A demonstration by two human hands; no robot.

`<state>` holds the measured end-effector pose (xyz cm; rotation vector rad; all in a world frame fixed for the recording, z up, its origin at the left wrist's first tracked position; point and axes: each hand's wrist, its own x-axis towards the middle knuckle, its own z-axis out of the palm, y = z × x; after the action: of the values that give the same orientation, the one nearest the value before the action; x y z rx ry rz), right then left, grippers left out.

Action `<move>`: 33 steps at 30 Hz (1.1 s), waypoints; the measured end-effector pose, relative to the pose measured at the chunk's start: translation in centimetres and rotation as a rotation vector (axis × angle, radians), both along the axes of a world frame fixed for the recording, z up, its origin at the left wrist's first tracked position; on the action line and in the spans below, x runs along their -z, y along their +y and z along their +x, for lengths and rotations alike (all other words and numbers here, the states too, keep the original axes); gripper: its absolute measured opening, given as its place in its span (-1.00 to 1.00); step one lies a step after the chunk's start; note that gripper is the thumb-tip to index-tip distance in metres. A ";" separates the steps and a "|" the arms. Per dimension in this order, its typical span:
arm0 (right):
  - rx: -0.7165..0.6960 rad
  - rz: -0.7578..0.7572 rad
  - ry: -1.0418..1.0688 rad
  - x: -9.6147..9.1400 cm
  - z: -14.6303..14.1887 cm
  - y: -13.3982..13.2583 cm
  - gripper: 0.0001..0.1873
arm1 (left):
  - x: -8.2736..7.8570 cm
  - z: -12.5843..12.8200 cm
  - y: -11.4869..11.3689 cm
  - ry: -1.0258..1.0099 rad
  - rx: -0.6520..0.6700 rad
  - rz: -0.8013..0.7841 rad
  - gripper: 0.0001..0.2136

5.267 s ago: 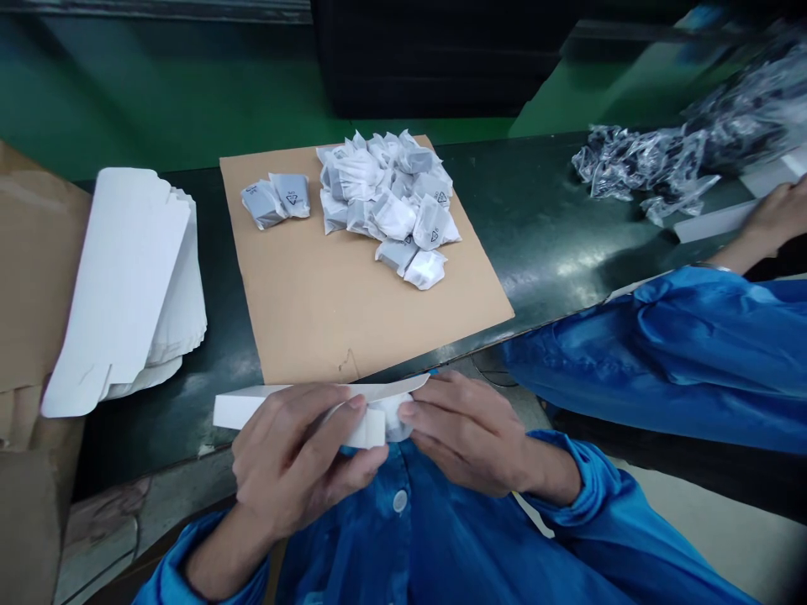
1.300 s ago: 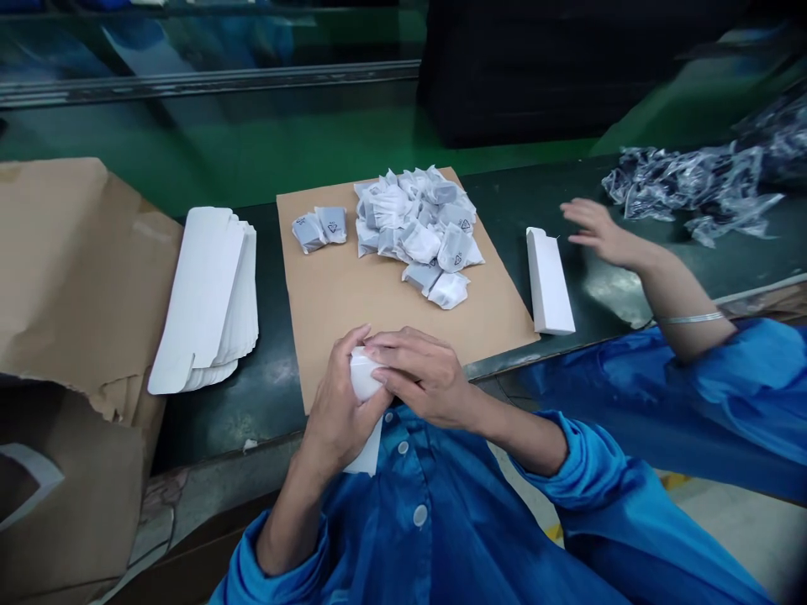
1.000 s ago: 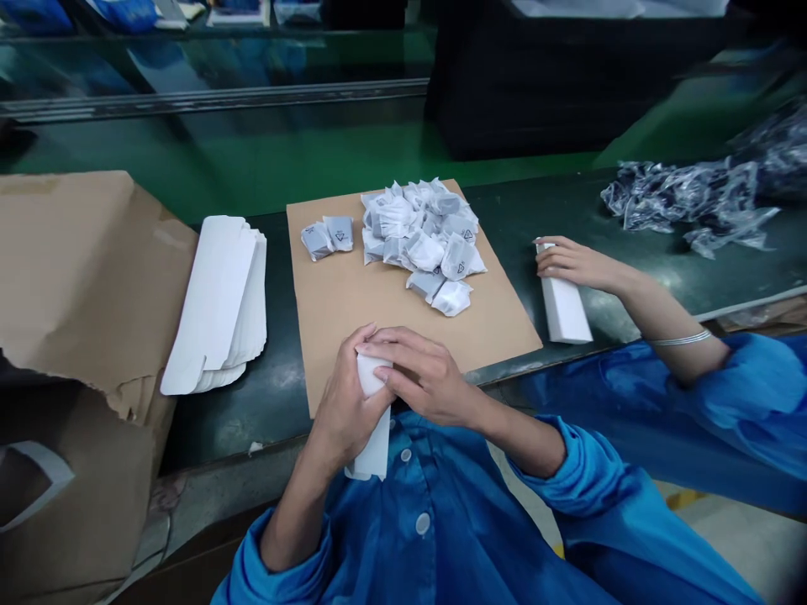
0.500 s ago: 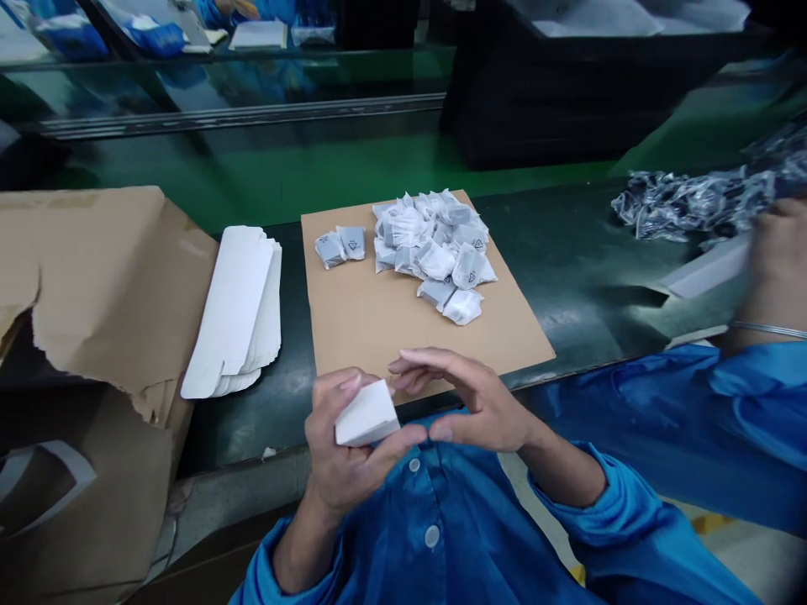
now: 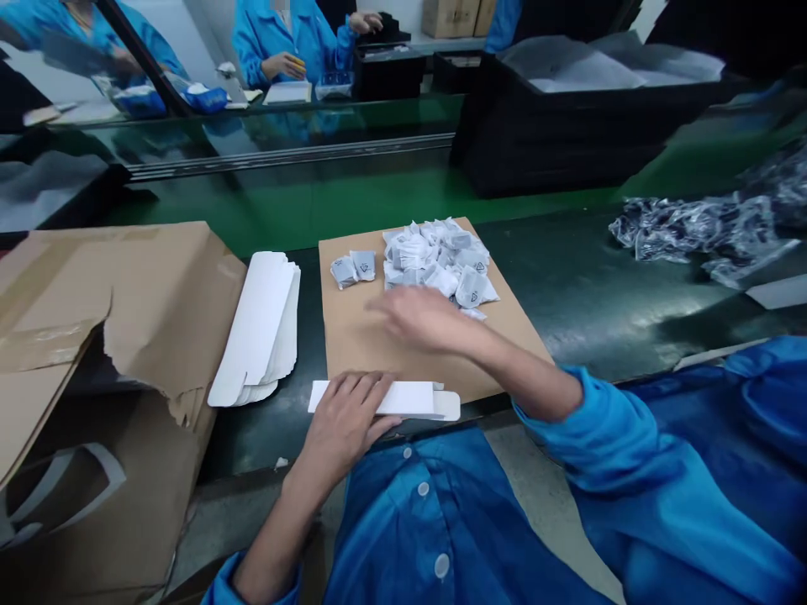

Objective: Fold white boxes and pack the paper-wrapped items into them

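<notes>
The white carton (image 5: 403, 398) is a long, slim, plain box lying flat along the 6 o'clock edge of the brown cardboard sheet (image 5: 371, 344), its rounded tuck flap sticking out at the 3 o'clock end. The left hand (image 5: 345, 418) lies on its 9 o'clock half with the fingers stretched out flat, pressing on it, not curled round it.

Half a second ago that hand held the carton up, end-on, near the chest, with the right hand open beside it. Now the carton is down and the right hand (image 5: 413, 317) has gone forward to the pile of packets (image 5: 438, 262) at 12 o'clock on the sheet. It is blurred, so I cannot tell how far its fingers are open.

Several packets bear a small printed triangle mark; no words can be read.
</notes>
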<state>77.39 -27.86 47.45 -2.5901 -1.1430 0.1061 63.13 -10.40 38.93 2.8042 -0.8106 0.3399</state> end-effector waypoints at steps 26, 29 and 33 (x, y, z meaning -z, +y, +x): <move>-0.277 -0.149 -0.045 3.9 2.0 1.5 -0.70 | -1.8 -0.9 -1.6 0.113 -0.001 0.118 -0.43; -0.102 -0.079 -0.011 4.5 0.1 -1.8 -0.72 | -2.0 -1.0 -1.6 0.168 0.011 0.090 -0.39; 0.205 0.249 -0.078 4.4 -5.2 -7.3 -0.62 | -1.8 -0.9 -1.3 0.169 0.067 0.047 -0.34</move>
<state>72.17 -35.20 43.03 -2.4864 -0.8480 -0.1730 62.21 -11.70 40.70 2.7938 -0.8809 0.0732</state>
